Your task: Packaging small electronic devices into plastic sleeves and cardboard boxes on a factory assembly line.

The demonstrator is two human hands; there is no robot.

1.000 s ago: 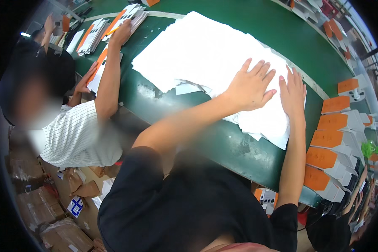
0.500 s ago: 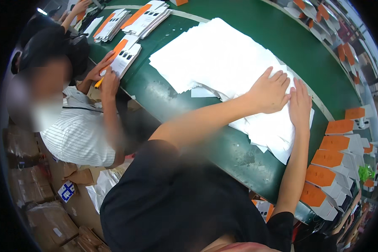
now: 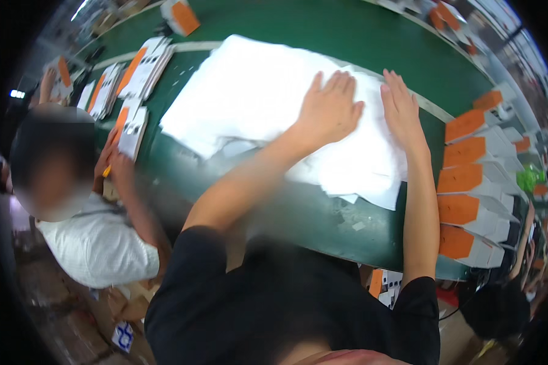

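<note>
A wide, loosely fanned heap of white sheets (image 3: 243, 91) lies on the green table in front of me. My left hand (image 3: 330, 109) rests palm down on the sheets, its fingers stretched out and holding nothing. At the right border of the heap, my right hand (image 3: 402, 112) lies along the edge of the sheets. Its fingers are straight and fairly close together, and nothing is gripped in them. The lower edges of the heap are uneven, with some sheets poking out.
A row of orange-and-white open boxes (image 3: 460, 179) stands along the table's right side. To the left, a co-worker (image 3: 94, 243) handles flat orange-and-white cartons (image 3: 133, 131), with more stacks (image 3: 143, 67) behind. Another box (image 3: 181, 17) sits on the green surface (image 3: 274, 21) at the far side.
My view has turned, shifting the scene leftward. My left hand has spread flatter on the sheets, and the gap between my two hands has widened. A box now shows at the far side.
</note>
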